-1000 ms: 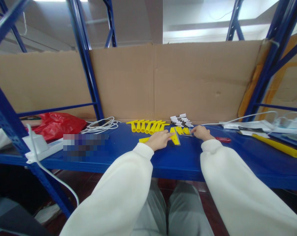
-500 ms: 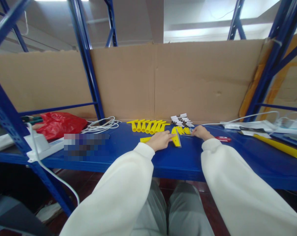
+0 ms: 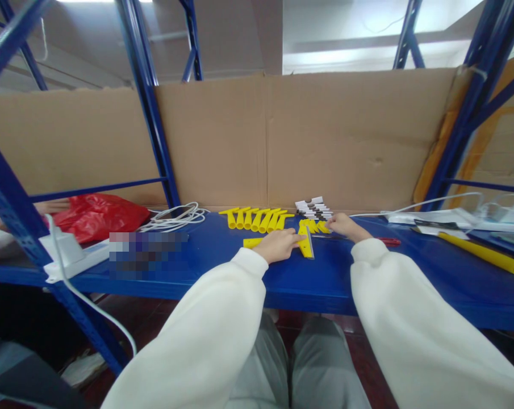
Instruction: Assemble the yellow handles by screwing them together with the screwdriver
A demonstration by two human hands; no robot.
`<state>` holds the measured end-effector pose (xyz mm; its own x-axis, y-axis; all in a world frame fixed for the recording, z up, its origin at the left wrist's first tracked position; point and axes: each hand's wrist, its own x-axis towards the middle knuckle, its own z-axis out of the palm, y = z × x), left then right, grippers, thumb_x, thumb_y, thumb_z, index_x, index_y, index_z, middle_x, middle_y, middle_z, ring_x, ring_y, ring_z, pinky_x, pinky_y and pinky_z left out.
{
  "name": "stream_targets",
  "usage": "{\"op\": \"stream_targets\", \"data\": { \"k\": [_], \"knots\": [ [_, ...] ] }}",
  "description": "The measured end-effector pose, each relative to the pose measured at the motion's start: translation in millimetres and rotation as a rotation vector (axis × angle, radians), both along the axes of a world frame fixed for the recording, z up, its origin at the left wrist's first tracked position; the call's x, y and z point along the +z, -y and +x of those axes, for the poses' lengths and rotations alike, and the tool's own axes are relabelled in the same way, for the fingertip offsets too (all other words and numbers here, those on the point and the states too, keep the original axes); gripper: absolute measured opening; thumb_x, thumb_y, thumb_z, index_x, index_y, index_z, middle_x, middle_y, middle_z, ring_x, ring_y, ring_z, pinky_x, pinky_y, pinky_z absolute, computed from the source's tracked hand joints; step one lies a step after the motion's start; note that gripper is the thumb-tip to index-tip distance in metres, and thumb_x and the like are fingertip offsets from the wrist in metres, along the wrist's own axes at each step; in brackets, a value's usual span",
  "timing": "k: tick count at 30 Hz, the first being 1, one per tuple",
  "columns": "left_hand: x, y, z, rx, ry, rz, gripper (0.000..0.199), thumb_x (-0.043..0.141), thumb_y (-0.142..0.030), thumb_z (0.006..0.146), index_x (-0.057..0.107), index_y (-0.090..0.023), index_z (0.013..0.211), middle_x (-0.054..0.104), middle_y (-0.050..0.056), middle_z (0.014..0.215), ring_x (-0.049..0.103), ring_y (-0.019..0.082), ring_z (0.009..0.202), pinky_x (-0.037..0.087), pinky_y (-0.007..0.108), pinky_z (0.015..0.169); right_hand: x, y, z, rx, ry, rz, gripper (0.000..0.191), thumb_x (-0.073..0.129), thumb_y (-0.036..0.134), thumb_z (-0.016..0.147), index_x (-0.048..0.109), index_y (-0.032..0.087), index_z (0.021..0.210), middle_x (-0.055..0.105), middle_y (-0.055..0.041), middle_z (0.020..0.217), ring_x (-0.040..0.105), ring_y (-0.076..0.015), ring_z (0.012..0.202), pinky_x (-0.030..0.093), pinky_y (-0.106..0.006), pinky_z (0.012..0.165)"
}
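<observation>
My left hand (image 3: 277,245) is closed on a yellow scraper (image 3: 306,243), its handle running out to the left under the hand and its wide head with a clear edge facing right. My right hand (image 3: 341,224) is at the right end of several small yellow pieces (image 3: 314,226), fingers pinched together; what they hold, if anything, is too small to make out. Behind those pieces lies a staggered row of black and white pieces (image 3: 314,208). Several yellow handles (image 3: 257,220) stand side by side behind my left hand.
On the blue table (image 3: 222,267), a red tool (image 3: 388,242) lies right of my right hand, with a long yellow tube (image 3: 484,253) farther right. At left are a red bag (image 3: 97,218), coiled white cable (image 3: 178,217) and a power strip (image 3: 78,264). Cardboard (image 3: 214,147) stands behind.
My right hand has moved slightly left and back, to the small yellow pieces. The scraper head has shifted a little toward me. At the far left, another person's hand and sleeve have moved.
</observation>
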<state>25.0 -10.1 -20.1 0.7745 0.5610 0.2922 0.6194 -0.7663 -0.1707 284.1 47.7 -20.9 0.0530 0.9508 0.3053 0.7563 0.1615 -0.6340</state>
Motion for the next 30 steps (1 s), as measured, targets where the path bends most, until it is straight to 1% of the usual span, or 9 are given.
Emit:
{"op": "stream_targets", "data": {
  "k": [2,5,8,11,14,17,23,30],
  "knots": [
    [-0.2,0,0,-0.010,0.002,0.000,0.041,0.043,-0.023,0.099,0.059,-0.024,0.137,0.064,0.011,0.113,0.066,0.022,0.102,0.051,0.031,0.085,6.3,9,-15,0.053,-0.042,0.004,0.011,0.065,0.021,0.069,0.063,0.018,0.059,0.065,-0.0034,0.064,0.063,-0.0208,0.072,0.051,-0.032,0.075],
    [-0.2,0,0,-0.015,0.000,-0.004,0.042,0.043,-0.022,0.099,0.059,-0.024,0.137,0.064,0.011,0.112,0.066,0.023,0.102,0.052,0.032,0.085,10.3,19,-36,0.226,-0.076,0.096,0.009,0.064,0.024,0.072,0.063,0.019,0.064,0.069,-0.0027,0.073,0.062,-0.0181,0.076,0.050,-0.031,0.080],
    [-0.2,0,0,-0.014,-0.006,0.001,0.042,0.042,-0.023,0.099,0.059,-0.025,0.138,0.063,0.011,0.110,0.066,0.024,0.102,0.052,0.032,0.084,7.8,24,-49,0.332,-0.031,0.147,0.011,0.065,0.025,0.071,0.061,0.021,0.062,0.068,-0.0027,0.076,0.061,-0.0182,0.079,0.049,-0.032,0.083],
    [0.0,1,0,-0.015,-0.007,0.007,0.041,0.042,-0.024,0.100,0.059,-0.025,0.137,0.063,0.010,0.107,0.066,0.024,0.100,0.052,0.032,0.084,3.3,22,-52,0.390,0.031,0.191,0.014,0.066,0.027,0.070,0.059,0.022,0.059,0.066,-0.0022,0.074,0.060,-0.0186,0.080,0.049,-0.033,0.084],
    [0.2,1,0,-0.014,-0.014,0.007,0.040,0.042,-0.025,0.100,0.059,-0.025,0.136,0.063,0.010,0.105,0.066,0.023,0.098,0.052,0.031,0.082,0.9,20,-51,0.410,0.057,0.216,0.015,0.066,0.029,0.071,0.060,0.022,0.059,0.065,-0.0021,0.073,0.059,-0.0187,0.080,0.048,-0.033,0.084],
    [0.5,2,0,-0.015,-0.022,0.008,0.040,0.042,-0.025,0.100,0.059,-0.025,0.136,0.063,0.010,0.105,0.066,0.023,0.098,0.052,0.031,0.082,1.5,20,-51,0.416,0.063,0.223,0.013,0.065,0.025,0.070,0.060,0.022,0.058,0.064,-0.0020,0.072,0.059,-0.0187,0.081,0.047,-0.034,0.086],
    [0.6,2,0,-0.016,-0.028,0.007,0.041,0.042,-0.024,0.100,0.059,-0.025,0.136,0.063,0.010,0.105,0.066,0.024,0.098,0.052,0.032,0.082,5.2,27,-56,0.412,0.017,0.135,0.012,0.063,0.020,0.068,0.061,0.021,0.057,0.068,-0.0029,0.073,0.062,-0.0193,0.079,0.049,-0.032,0.082],
    [0.9,2,1,-0.015,-0.028,0.004,0.041,0.042,-0.024,0.099,0.059,-0.025,0.137,0.063,0.011,0.105,0.066,0.024,0.097,0.053,0.032,0.081,4.2,26,-55,0.442,-0.026,0.109,0.008,0.064,0.023,0.066,0.063,0.022,0.058,0.069,-0.0021,0.072,0.062,-0.0192,0.078,0.049,-0.031,0.079]
  ]
}}
